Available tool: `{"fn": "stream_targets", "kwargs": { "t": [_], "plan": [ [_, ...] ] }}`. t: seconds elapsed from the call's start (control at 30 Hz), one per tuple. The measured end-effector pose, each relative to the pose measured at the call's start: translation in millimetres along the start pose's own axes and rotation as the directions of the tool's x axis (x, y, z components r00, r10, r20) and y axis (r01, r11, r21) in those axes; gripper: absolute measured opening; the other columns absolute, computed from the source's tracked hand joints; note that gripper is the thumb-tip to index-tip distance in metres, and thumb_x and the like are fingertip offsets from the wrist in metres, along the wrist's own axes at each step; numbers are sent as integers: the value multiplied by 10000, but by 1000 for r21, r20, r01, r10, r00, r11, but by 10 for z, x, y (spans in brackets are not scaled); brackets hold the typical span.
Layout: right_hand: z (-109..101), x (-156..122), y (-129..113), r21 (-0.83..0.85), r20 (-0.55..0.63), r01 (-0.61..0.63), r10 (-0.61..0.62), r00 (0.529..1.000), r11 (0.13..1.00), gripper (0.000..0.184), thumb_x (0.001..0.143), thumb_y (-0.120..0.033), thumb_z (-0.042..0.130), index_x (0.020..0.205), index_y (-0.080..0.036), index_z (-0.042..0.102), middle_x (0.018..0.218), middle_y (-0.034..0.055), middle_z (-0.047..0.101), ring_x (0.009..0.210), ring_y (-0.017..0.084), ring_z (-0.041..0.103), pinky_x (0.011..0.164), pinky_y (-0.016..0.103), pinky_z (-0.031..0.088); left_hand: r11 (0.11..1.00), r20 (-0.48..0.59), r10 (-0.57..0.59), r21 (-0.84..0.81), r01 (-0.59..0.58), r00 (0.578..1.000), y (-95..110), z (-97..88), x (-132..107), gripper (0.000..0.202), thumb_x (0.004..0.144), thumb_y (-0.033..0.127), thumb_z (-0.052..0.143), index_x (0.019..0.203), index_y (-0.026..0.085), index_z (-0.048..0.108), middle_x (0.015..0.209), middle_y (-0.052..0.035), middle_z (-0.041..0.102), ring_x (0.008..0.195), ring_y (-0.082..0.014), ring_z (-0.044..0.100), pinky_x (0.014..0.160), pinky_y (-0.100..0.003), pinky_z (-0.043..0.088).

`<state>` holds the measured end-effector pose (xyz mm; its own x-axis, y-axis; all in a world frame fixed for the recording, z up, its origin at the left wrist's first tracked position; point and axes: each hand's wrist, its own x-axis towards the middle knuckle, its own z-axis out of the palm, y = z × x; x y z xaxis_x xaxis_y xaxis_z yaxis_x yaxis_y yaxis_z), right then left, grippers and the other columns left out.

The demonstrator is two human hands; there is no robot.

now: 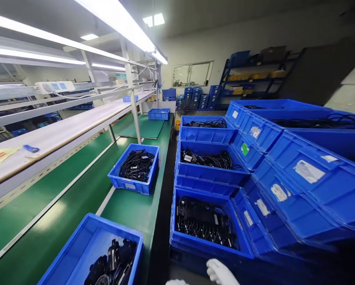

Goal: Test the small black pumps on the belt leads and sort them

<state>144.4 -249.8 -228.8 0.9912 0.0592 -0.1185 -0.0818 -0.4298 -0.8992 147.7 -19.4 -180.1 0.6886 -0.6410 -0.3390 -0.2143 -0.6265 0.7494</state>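
Note:
My right hand [220,272], in a white glove, shows at the bottom edge, just below the nearest blue crate [211,244] on the right. Its fingers are partly cut off and I see nothing held in them. Only a white sliver of what looks like my left hand [176,282] shows beside it; its fingers are hidden. Inside the nearest right crate lie black adapters with cables [201,215]. At the lower left, a blue bin [90,219] on the green bench holds black parts with cables [115,257].
Along the green bench [142,206] stands another blue bin [132,187] of black cables. Stacked blue crates [280,192] line the right side, with a narrow dark aisle [162,221] between. A white shelf [76,128] runs above the bench. A fan [187,107] stands farther back.

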Motion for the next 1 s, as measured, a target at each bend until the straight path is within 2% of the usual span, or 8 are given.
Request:
{"fn": "stream_targets", "kwargs": {
  "t": [0.1,0.2,0.3,0.4,0.6,0.73,0.87,1.0],
  "plan": [
    [-425,543,44,-149,-33,-92,89,996,985,245,1029,-289,640,847,-141,714,693,-25,706,600,111,670,624,249,569,995,-48,-94,12,95,994,63,-202,225,310,1001,373,656,1268,215,661,1324,-100,666,1166,-249,665,1005,-471,570],
    [-914,1154,-27,-282,-93,-123,101,991,952,209,1034,-241,603,910,-163,752,711,-20,739,648,132,700,689,276,572,989,-106,-144,18,147,984,60,-675,551,307,1014,311,609,1278,171,678,1265,-95,725,1172,-245,686,1057,-450,544],
    [-1374,1854,-171,-402,-142,-111,58,988,909,193,1059,-307,600,1042,-169,735,926,21,766,839,161,732,844,341,593,986,-177,-156,38,165,972,33,-1360,953,302,1021,264,546,1268,179,697,1245,-68,754,1175,-215,694,1052,-349,538],
    [-1718,2635,-319,-525,-173,-77,-18,985,848,217,1052,-342,621,1134,-160,703,1121,64,736,1027,201,713,957,417,578,975,-270,-172,91,203,947,12,-2107,1392,274,1042,303,552,1239,171,689,1229,-73,747,1159,-218,696,1053,-407,541],
    [-2013,3930,-431,-685,-206,-57,-118,971,726,261,1034,-375,645,1149,-145,691,1160,76,712,1054,219,697,951,441,581,844,-507,-226,325,427,832,78,-3501,2343,339,1005,385,648,1265,167,649,1278,-100,677,1122,-251,680,975,-483,582],
    [-2010,4284,-302,-706,-220,-66,-130,967,705,263,1041,-387,639,1121,-142,691,1032,48,724,875,169,711,816,362,613,711,-604,-81,522,471,793,314,-4344,3196,412,995,368,661,1360,186,599,1413,-121,602,1235,-290,626,1036,-536,546],
    [-1961,4311,-132,-718,-259,-20,-241,935,695,277,1036,-403,633,1094,-143,710,901,32,738,724,141,696,693,296,592,617,-544,110,694,372,832,677,-5064,4319,455,993,368,663,1403,194,570,1470,-128,559,1281,-308,596,1055,-554,531],
    [-1943,4304,11,-743,-337,15,-393,856,669,211,993,-288,616,913,-201,790,745,71,769,640,164,718,566,226,518,564,-468,110,756,333,877,956,-5514,5272,416,992,375,667,1351,176,601,1375,-121,621,1183,-277,650,990,-505,575]
  ]
}}
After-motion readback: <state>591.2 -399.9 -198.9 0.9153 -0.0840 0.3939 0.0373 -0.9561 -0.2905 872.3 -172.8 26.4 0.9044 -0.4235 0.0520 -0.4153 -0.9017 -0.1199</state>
